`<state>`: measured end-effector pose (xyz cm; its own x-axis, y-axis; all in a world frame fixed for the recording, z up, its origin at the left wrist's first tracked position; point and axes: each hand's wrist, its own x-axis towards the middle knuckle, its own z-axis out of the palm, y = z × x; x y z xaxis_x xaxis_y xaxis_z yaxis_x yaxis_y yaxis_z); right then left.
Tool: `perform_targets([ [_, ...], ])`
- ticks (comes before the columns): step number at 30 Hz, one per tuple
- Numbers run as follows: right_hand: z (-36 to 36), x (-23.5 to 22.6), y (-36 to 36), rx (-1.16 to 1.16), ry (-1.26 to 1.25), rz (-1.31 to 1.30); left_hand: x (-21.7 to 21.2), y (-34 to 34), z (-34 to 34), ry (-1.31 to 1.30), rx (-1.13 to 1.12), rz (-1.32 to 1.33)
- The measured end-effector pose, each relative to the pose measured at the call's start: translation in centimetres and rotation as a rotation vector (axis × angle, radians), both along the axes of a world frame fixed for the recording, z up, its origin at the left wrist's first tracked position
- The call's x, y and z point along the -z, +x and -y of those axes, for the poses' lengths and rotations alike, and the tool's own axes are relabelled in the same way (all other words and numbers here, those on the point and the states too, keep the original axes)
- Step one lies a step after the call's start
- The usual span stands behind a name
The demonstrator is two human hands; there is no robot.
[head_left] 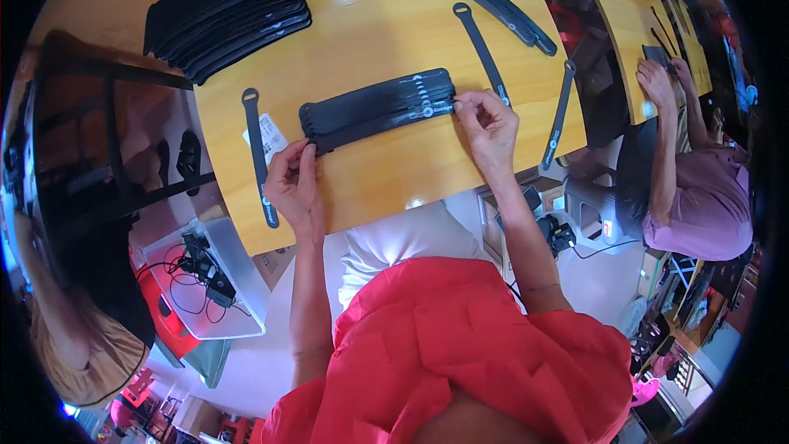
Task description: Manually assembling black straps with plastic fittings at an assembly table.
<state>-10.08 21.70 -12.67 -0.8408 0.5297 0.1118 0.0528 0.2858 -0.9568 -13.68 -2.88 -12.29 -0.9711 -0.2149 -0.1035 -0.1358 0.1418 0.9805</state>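
Note:
A fanned row of black straps (378, 107) lies across the wooden table in front of me, with pale printing near its right end. My left hand (297, 185) pinches the near corner at the row's left end, thumb against fingers. At the opposite end, my right hand (491, 128) has its thumb and forefinger closed on the tip of the nearest strap. How many straps each pinch takes in cannot be made out. Single straps with a ring-shaped end lie around: one strap (260, 156) beside my left hand, another (481, 54) beyond my right hand, a third (559, 115) farther right.
Tall piles of black straps (230, 13) stand on the table (370, 189) at the far left. A smaller bundle (493, 4) lies at the far right. A white label (267, 133) sits under the left strap. People sit on both sides; a clear bin (246, 312) holds cables.

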Motion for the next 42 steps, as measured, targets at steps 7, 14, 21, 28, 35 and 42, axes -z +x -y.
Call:
perform_targets([
  [7,-0.07,-0.19,-0.09,0.009,0.050,-0.014,0.21,0.00,0.08,-0.008,0.018,-0.039],
  [14,-0.01,-0.16,-0.21,0.020,0.096,0.018,0.33,0.01,0.12,-0.047,0.014,-0.052],
  [21,0.19,-0.15,-0.26,0.013,0.087,0.033,0.38,-0.11,0.11,-0.082,-0.008,-0.033],
  [28,0.16,-0.30,-0.16,0.024,0.073,0.044,0.12,-0.09,-0.12,-0.015,-0.013,-0.031],
  [35,0.17,-0.27,-0.27,0.033,0.069,0.044,-0.23,-0.19,-0.47,-0.057,-0.027,-0.024],
  [42,0.05,-0.25,-0.17,0.039,0.081,0.048,0.16,-0.18,-0.39,-0.019,-0.015,-0.003],
])
